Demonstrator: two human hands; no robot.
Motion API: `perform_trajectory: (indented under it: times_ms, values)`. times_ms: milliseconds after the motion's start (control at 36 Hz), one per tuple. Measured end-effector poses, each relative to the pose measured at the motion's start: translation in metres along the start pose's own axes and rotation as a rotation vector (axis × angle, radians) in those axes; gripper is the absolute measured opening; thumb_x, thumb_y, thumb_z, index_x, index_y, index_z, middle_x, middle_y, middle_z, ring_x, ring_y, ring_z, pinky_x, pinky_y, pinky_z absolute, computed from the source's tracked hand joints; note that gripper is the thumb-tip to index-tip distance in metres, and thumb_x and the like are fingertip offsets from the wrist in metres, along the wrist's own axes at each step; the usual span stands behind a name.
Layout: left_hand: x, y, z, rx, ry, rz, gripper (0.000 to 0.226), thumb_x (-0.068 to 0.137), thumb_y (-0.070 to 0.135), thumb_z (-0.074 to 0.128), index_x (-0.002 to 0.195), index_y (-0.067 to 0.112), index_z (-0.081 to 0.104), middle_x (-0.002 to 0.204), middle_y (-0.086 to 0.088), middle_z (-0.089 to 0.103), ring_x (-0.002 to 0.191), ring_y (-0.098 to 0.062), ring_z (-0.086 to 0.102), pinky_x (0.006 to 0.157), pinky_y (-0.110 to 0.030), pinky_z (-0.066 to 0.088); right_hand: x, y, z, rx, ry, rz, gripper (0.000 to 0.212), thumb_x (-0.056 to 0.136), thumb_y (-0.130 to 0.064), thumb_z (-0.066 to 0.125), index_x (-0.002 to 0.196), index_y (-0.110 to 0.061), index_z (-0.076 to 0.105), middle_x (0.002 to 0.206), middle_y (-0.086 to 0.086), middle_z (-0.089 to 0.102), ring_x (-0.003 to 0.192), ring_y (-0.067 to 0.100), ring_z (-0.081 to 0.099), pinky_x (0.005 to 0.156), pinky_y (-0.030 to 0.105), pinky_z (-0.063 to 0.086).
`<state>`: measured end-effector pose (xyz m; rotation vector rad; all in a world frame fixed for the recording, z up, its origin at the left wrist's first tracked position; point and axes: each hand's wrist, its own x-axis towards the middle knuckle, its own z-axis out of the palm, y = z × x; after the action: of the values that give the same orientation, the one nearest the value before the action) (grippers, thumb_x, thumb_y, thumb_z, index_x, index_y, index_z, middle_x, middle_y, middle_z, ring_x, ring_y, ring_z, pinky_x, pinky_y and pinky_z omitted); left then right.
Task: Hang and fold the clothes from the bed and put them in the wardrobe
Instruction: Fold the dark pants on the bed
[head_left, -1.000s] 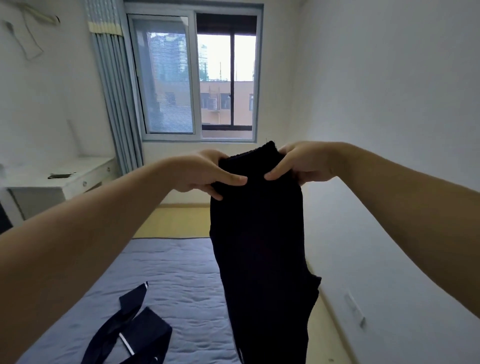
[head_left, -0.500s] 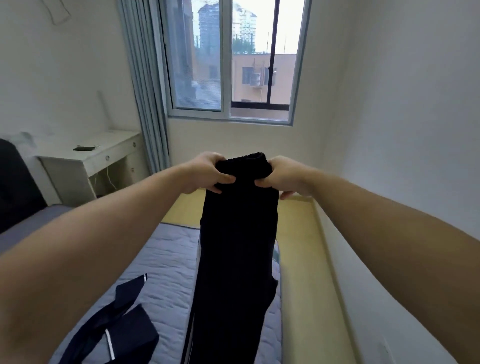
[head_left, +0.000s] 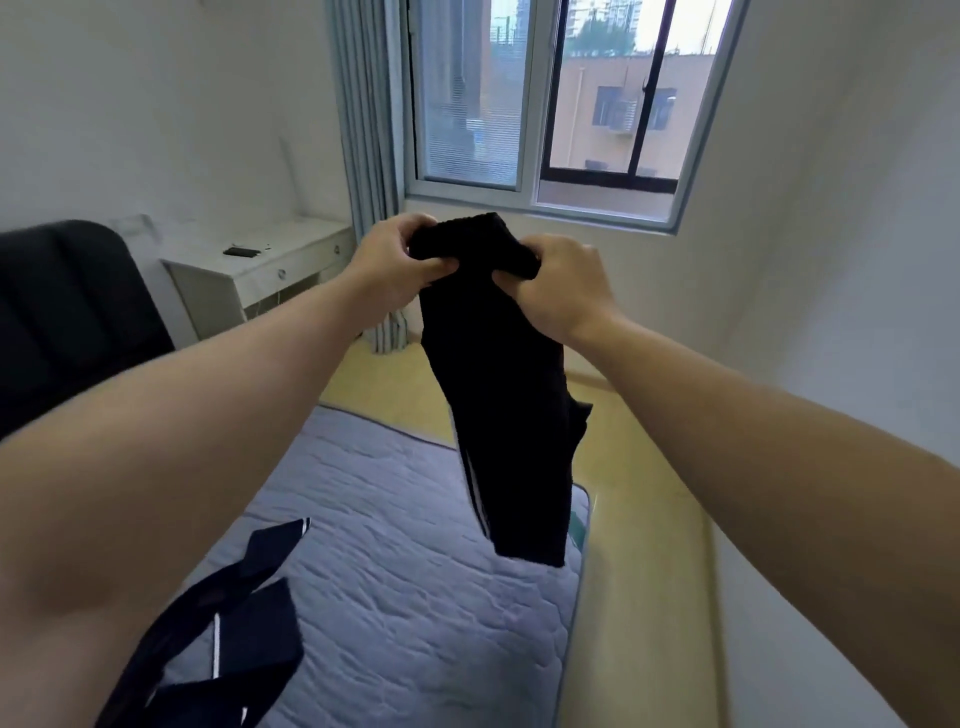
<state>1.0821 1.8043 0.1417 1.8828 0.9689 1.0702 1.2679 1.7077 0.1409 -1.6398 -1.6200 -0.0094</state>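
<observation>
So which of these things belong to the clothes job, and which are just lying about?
Job: black trousers, gripped by left hand and right hand; dark garment on the bed.
Lying about: white desk, small dark item on it, curtain.

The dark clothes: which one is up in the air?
The black garment, gripped at its top by the left hand and right hand, hanging over the bed. The other, the navy white-striped garment, lies on the bed.

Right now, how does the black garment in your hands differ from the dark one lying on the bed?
The black garment hangs in the air, gripped at its top by the left hand and right hand; the navy garment lies spread on the bed, untouched. Both are dark with a white stripe.
</observation>
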Motion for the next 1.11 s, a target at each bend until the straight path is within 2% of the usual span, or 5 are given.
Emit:
perform_trajectory:
  times_ms: [250, 500, 778, 944, 1111]
  values:
    - [-0.088, -0.032, -0.012, -0.009, -0.084, -0.035, 0.032, 0.084, -0.003, 0.074, 0.105, 0.018, 0.066, 0.101, -0.005, 0.067, 0.099, -0.021, 0.066, 0.094, -0.046, 0.056, -0.077, -0.020, 0.021, -0.129, -0.165, -0.039, 0.019, 0.085, -0.036, 0.064, 0.094, -0.021, 0.057, 0.088, 0.003, 0.062, 0.081, 0.028, 0.058, 0.067, 0.038, 0.048]
    - [-0.304, -0.162, 0.008, 0.380, -0.177, -0.150, 0.028, 0.083, 0.009, 0.077, 0.105, 0.022, 0.066, 0.105, 0.000, 0.068, 0.098, -0.021, 0.062, 0.086, -0.034, 0.049, -0.300, -0.030, 0.141, -0.296, -0.465, 0.112, 0.028, 0.084, -0.018, 0.061, 0.095, -0.018, 0.035, 0.073, -0.002, 0.041, 0.055, 0.015, 0.039, 0.044, 0.029, 0.024]
    - [-0.570, -0.261, -0.004, 0.683, -0.631, -0.396, 0.044, 0.089, 0.010, 0.065, 0.131, 0.025, 0.061, 0.126, -0.001, 0.064, 0.117, -0.024, 0.059, 0.095, -0.040, 0.049, -0.559, -0.074, 0.237, -0.276, -0.924, 0.247, 0.033, 0.084, -0.016, 0.061, 0.094, -0.022, 0.030, 0.076, -0.002, 0.044, 0.059, 0.018, 0.043, 0.049, 0.032, 0.025]
    - [-0.666, -0.258, -0.041, 0.798, -0.998, -0.541, 0.036, 0.084, 0.013, 0.063, 0.115, 0.031, 0.067, 0.111, 0.001, 0.066, 0.105, -0.024, 0.062, 0.089, -0.044, 0.053, -0.659, -0.130, 0.248, -0.158, -1.238, 0.183, 0.033, 0.089, -0.025, 0.063, 0.103, -0.021, 0.033, 0.083, 0.001, 0.050, 0.069, 0.023, 0.053, 0.052, 0.035, 0.037]
    - [-0.724, -0.250, -0.079, 0.812, -1.006, -0.663, 0.044, 0.082, 0.016, 0.064, 0.120, 0.037, 0.068, 0.114, 0.006, 0.067, 0.104, -0.019, 0.063, 0.087, -0.031, 0.052, -0.701, -0.185, 0.257, -0.079, -1.366, 0.077, 0.033, 0.091, -0.030, 0.061, 0.106, -0.018, 0.035, 0.087, 0.005, 0.054, 0.070, 0.024, 0.056, 0.050, 0.035, 0.040]
